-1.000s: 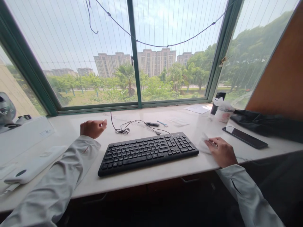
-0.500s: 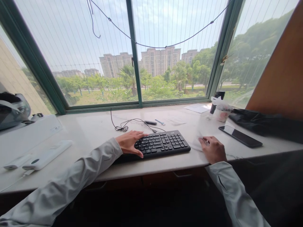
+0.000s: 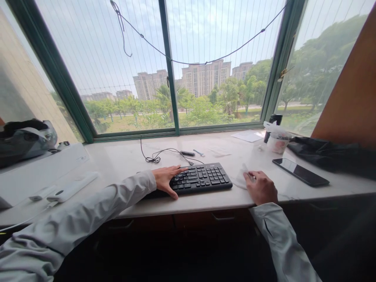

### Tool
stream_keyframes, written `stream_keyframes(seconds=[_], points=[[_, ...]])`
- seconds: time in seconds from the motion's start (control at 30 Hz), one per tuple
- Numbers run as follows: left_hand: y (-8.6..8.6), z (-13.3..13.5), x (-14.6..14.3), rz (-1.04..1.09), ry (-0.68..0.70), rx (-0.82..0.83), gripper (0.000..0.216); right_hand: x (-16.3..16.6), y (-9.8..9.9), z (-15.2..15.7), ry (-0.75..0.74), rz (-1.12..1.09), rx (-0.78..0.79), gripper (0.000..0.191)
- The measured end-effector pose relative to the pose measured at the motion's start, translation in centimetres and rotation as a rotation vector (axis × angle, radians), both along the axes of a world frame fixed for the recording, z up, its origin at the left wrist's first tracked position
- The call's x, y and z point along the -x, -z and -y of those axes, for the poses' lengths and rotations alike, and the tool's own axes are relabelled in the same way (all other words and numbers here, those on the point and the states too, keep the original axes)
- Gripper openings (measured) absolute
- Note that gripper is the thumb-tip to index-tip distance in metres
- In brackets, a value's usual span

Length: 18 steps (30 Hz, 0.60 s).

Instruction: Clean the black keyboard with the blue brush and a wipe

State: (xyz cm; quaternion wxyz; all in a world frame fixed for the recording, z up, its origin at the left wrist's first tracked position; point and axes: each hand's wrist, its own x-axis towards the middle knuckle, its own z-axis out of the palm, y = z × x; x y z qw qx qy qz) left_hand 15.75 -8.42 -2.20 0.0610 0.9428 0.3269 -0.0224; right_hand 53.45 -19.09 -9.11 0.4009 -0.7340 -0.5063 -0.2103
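Note:
A black keyboard (image 3: 202, 180) lies near the front edge of the white counter (image 3: 188, 203). Across its left end spans my left hand (image 3: 167, 181), thumb at the near edge and fingers along the far edge, gripping it. Just right of the keyboard, my right hand (image 3: 262, 188) is closed on a thin white tissue (image 3: 241, 177), whose loose part spreads out toward the keyboard. The tissue touches or nearly touches the counter; I cannot tell which.
A black phone (image 3: 299, 171) lies to the right, before a cup in a plastic bag (image 3: 277, 143) and black fabric (image 3: 320, 152). Behind the keyboard are a thin cable (image 3: 152, 159), a black stick (image 3: 187, 153) and a small blue tool (image 3: 199, 152). A white power strip (image 3: 73, 186) lies left.
My right hand has shifted slightly left with the tissue, nearer the keyboard. My left hand keeps its place on the keyboard. The whole view has turned a little.

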Motion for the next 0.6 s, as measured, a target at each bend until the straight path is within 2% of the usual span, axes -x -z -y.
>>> stream_keyframes(seconds=[0.27, 0.5, 0.6], points=[[-0.5, 1.1, -0.5, -0.011, -0.031, -0.053, 0.119, 0.0, -0.1, 0.0, 0.002, -0.018, 0.02, 0.027], [-0.8, 0.6, -0.7, -0.045, -0.047, 0.016, 0.128, -0.1, -0.3, 0.0, -0.027, -0.052, 0.068, 0.028], [-1.0, 0.7, -1.0, -0.052, -0.02, 0.013, 0.125, 0.2, -0.3, 0.0, -0.003, -0.07, 0.075, 0.027]])
